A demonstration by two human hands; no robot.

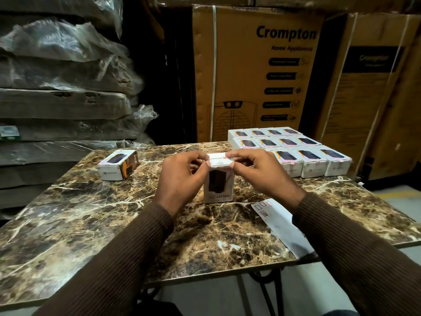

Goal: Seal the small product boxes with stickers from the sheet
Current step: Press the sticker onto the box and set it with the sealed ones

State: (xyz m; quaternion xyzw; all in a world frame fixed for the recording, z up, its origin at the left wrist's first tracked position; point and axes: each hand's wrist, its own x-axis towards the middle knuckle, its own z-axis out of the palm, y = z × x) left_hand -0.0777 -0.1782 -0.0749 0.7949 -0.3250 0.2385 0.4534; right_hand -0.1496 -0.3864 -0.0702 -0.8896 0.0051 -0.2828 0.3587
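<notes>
Head view: at frame centre the top flap of an upright small white cardboard product box (219,185) is pinched by the left hand (182,179) and right hand (257,173), fingers curled; the sticker should be pressed flat across the seam, the white sticker sheet (282,226) lying lower right on the brown marble-patterned table (91,224).

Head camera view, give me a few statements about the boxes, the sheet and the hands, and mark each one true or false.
1. Both hands, left and right, hold the upright box at its top. True.
2. The sticker sheet lies left of that box. False: it lies on the right, partly under the right forearm.
3. A lone box lies on its side at the table's left. True.
4. The box rows sit at the table's near edge. False: they sit at the far right.
</notes>
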